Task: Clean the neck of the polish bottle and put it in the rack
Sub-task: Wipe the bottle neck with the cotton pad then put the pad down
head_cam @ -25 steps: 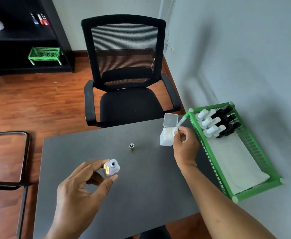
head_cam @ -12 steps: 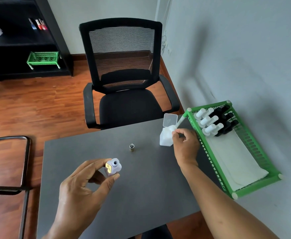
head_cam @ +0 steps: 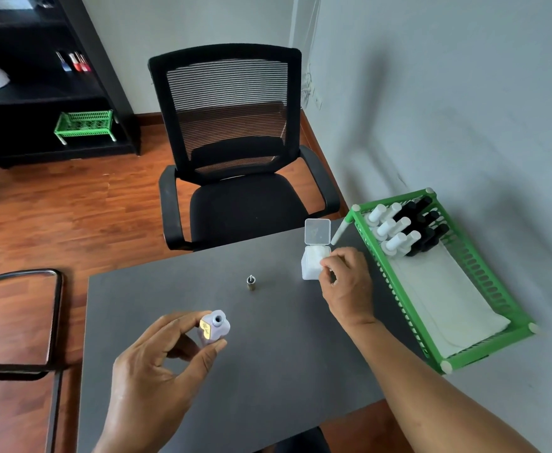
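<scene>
A small lilac polish bottle (head_cam: 215, 325) with a gold label and an open neck is held upright above the grey table (head_cam: 268, 371), pinched between the thumb and fingers of my left hand (head_cam: 157, 371). Its cap (head_cam: 251, 282) stands alone on the table further back. My right hand (head_cam: 346, 282) reaches into a small white box (head_cam: 312, 264) with a clear flip lid raised, fingertips pinching at the white pads inside. The green rack (head_cam: 483, 279) lies at the right against the wall, holding several bottles with white and black caps at its far end.
A white cloth (head_cam: 447, 302) lines the rack's near part. A black mesh office chair (head_cam: 235, 165) stands behind the table. A metal-framed seat (head_cam: 23, 318) is at the left. A dark shelf unit (head_cam: 39, 93) with another green rack sits far left.
My right hand's fingertips have closed in on the pads at the box's opening. My left hand keeps the bottle almost in the same place.
</scene>
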